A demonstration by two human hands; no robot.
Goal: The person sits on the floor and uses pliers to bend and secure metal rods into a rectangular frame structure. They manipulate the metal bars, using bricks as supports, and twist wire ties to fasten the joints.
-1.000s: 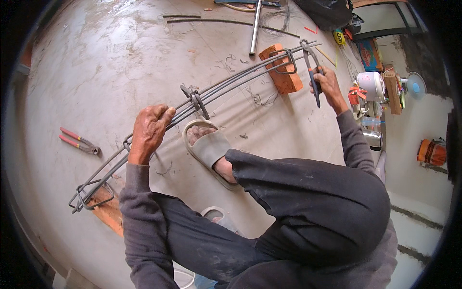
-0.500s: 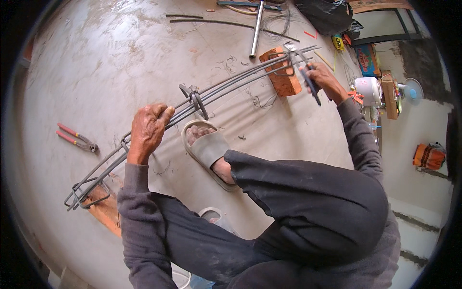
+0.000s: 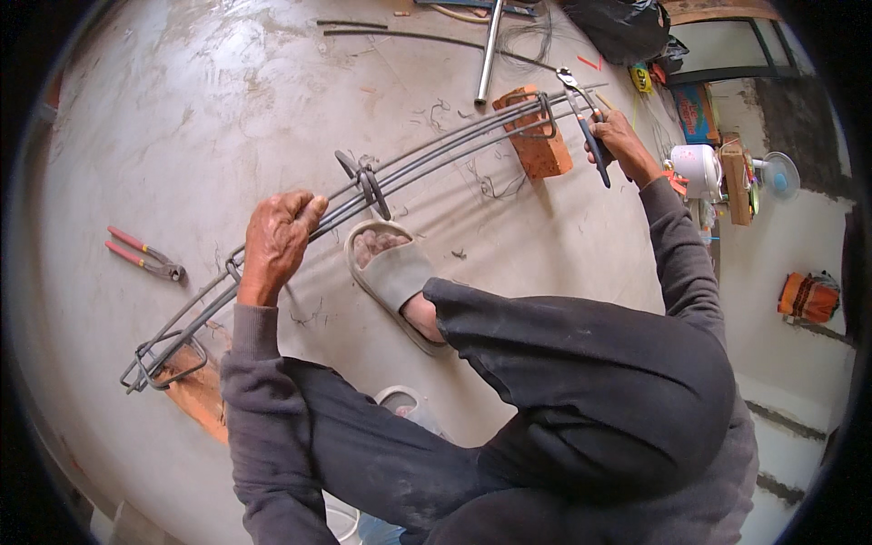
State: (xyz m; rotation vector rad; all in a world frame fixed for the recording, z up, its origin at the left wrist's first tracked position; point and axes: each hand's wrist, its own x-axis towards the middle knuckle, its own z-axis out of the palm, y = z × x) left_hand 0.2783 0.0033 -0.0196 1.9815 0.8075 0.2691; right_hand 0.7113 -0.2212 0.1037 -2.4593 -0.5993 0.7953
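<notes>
A rebar cage (image 3: 436, 156) of long thin steel bars lies slantwise, with bent square stirrups around the bars. Its right end rests on a red brick (image 3: 538, 154), its left end on another brick (image 3: 195, 400). My left hand (image 3: 280, 238) is closed round the bars left of the middle stirrup (image 3: 371, 189); the fingertips are partly hidden. My right hand (image 3: 620, 145) grips dark-handled pincers (image 3: 595, 150), jaws pointing up and away. These are beside the cage's right end, just right of the end stirrup (image 3: 545, 116).
Red-handled pincers (image 3: 145, 252) lie on the floor at left. My sandalled foot (image 3: 386, 263) is close below the cage. Farther off are a metal tube (image 3: 489, 54), loose rods (image 3: 409, 38), coiled wire (image 3: 531, 41) and a black bag (image 3: 622, 32). A white pot (image 3: 698, 171) stands at right.
My right hand has drawn the pincers slightly right and away from the end stirrup, and their handles now show spread. My left hand stays on the bars.
</notes>
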